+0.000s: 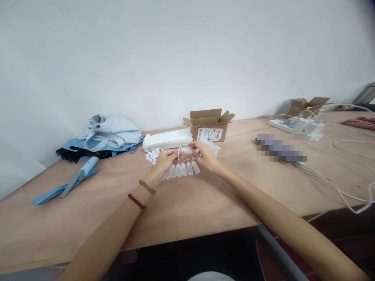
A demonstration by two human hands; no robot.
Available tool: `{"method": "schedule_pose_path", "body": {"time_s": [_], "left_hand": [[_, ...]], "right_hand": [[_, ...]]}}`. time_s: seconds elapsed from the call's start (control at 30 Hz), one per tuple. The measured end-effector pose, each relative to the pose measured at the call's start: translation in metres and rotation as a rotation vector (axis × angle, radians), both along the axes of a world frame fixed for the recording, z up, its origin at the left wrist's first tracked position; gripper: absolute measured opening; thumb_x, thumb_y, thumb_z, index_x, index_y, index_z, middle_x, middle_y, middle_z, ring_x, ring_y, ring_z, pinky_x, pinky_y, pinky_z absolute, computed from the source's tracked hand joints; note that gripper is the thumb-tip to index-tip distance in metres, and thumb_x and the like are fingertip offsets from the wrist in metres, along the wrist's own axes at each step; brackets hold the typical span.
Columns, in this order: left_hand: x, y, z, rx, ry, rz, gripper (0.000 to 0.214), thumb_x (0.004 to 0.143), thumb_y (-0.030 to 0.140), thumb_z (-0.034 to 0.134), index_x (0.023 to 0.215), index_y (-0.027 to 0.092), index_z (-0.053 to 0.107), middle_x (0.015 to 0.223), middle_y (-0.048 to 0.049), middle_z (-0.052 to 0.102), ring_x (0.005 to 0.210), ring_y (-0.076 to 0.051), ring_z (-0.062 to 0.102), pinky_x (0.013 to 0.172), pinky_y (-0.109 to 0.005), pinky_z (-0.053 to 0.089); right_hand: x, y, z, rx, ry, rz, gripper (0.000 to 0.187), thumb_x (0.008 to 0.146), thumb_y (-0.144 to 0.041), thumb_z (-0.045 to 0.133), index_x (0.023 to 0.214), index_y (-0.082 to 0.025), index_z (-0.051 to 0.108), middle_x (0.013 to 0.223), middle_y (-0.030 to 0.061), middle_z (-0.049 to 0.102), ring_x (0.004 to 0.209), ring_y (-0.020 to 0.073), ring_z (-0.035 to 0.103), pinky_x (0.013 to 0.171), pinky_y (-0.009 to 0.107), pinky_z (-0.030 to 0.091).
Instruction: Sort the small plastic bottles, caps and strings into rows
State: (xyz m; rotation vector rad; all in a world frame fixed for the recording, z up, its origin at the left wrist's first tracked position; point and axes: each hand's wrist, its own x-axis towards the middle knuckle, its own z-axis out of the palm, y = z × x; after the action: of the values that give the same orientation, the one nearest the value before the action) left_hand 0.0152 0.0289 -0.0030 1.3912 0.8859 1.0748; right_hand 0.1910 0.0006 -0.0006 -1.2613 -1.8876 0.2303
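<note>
My left hand (164,162), with two beaded bracelets on its wrist, pinches a thin white loop-like piece (179,153). Close to its right, my right hand (206,156) has thumb and fingers closed on a small translucent plastic piece (187,150), partly hidden by the fingers. Below both hands, several frosted, bottle-shaped pieces (183,169) with thin cords at their tops lie in a row on the table. A heap of small white pieces (151,157), like caps, lies beyond my left hand. More translucent pieces (216,147) show behind my right hand.
A flat white stack (168,139) lies behind the hands, beside an open cardboard box (225,132). To the left are a pale cloth bag (117,132) and a blue folded umbrella (88,167). A blurred-out dark object (279,149), a power strip (295,127) and cables lie right.
</note>
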Motion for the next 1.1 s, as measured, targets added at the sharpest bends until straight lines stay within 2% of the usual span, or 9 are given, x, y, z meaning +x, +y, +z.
{"method": "schedule_pose_path", "body": {"time_s": [0.17,0.3,0.37,0.5,0.63,0.8,0.9,0.97,1.1], "left_hand": [[-0.001,-0.003,0.002,-0.155,-0.143,-0.107,0.03,0.066,0.04,0.075,0.071,0.011,0.067,0.064,-0.0021,0.06,0.057,-0.009,0.051,0.053,-0.022,0.038],[-0.001,-0.007,0.007,-0.205,-0.149,-0.09,0.03,0.065,0.038,0.076,0.07,0.012,0.062,0.064,-0.0003,0.058,0.056,-0.008,0.049,0.053,-0.022,0.039],[0.0,-0.008,0.007,-0.151,-0.142,-0.009,0.03,0.063,0.036,0.078,0.072,0.014,0.06,0.061,0.0023,0.056,0.054,-0.007,0.048,0.051,-0.02,0.037],[0.002,-0.007,0.005,0.069,-0.067,0.153,0.027,0.062,0.032,0.077,0.077,0.016,0.062,0.061,0.0032,0.058,0.054,-0.008,0.048,0.052,-0.02,0.038],[0.002,-0.007,0.004,0.199,0.036,0.2,0.024,0.067,0.035,0.073,0.078,0.014,0.069,0.075,-0.0018,0.066,0.065,-0.012,0.055,0.059,-0.022,0.043],[0.0,-0.007,0.003,0.271,0.115,0.215,0.029,0.072,0.042,0.069,0.078,0.014,0.072,0.067,-0.0014,0.065,0.061,-0.012,0.053,0.058,-0.023,0.042],[0.001,-0.008,0.003,0.243,0.096,0.197,0.031,0.07,0.042,0.071,0.082,0.014,0.073,0.069,-0.0019,0.065,0.061,-0.011,0.052,0.057,-0.023,0.041],[0.002,-0.01,0.003,0.184,0.045,0.172,0.031,0.068,0.04,0.074,0.085,0.013,0.072,0.072,-0.0023,0.065,0.062,-0.011,0.052,0.058,-0.023,0.042],[0.003,-0.012,0.002,0.031,-0.084,0.047,0.028,0.067,0.035,0.075,0.082,0.012,0.07,0.071,-0.0025,0.063,0.063,-0.01,0.053,0.058,-0.022,0.042]], "right_hand": [[-0.003,-0.004,0.001,-0.037,0.066,0.032,0.02,0.085,-0.017,0.047,0.103,-0.017,0.055,0.104,0.0087,0.063,0.097,0.0182,0.057,0.081,0.028,0.043],[-0.004,-0.006,0.002,-0.066,0.111,0.067,0.018,0.084,-0.016,0.049,0.101,-0.017,0.055,0.098,0.0065,0.065,0.093,0.0162,0.058,0.079,0.026,0.043],[-0.004,-0.007,0.003,-0.094,0.131,0.074,0.017,0.084,-0.015,0.049,0.1,-0.017,0.055,0.095,0.0058,0.065,0.092,0.0159,0.059,0.078,0.026,0.044],[-0.007,-0.01,0.005,-0.128,0.175,0.092,0.015,0.084,-0.014,0.049,0.098,-0.017,0.055,0.091,0.0057,0.065,0.089,0.0159,0.059,0.074,0.025,0.044],[-0.009,-0.012,0.006,-0.173,0.231,0.08,0.013,0.084,-0.016,0.05,0.095,-0.017,0.055,0.089,0.0044,0.065,0.085,0.0149,0.059,0.074,0.025,0.045],[-0.011,-0.009,0.002,-0.204,0.393,0.106,0.012,0.083,-0.021,0.051,0.094,-0.017,0.055,0.083,0.0026,0.061,0.073,0.014,0.057,0.068,0.028,0.047],[-0.012,-0.007,-0.001,-0.231,0.509,0.157,0.011,0.083,-0.022,0.051,0.093,-0.017,0.052,0.08,0.0019,0.059,0.067,0.0137,0.058,0.064,0.029,0.049],[-0.012,-0.007,-0.002,-0.226,0.51,0.163,0.01,0.083,-0.021,0.051,0.092,-0.017,0.051,0.079,0.0014,0.058,0.067,0.0138,0.059,0.064,0.028,0.049],[-0.012,-0.01,-0.003,-0.113,0.294,0.129,0.014,0.085,-0.017,0.047,0.098,-0.018,0.049,0.082,0.0032,0.061,0.07,0.0148,0.06,0.067,0.029,0.047]]}}
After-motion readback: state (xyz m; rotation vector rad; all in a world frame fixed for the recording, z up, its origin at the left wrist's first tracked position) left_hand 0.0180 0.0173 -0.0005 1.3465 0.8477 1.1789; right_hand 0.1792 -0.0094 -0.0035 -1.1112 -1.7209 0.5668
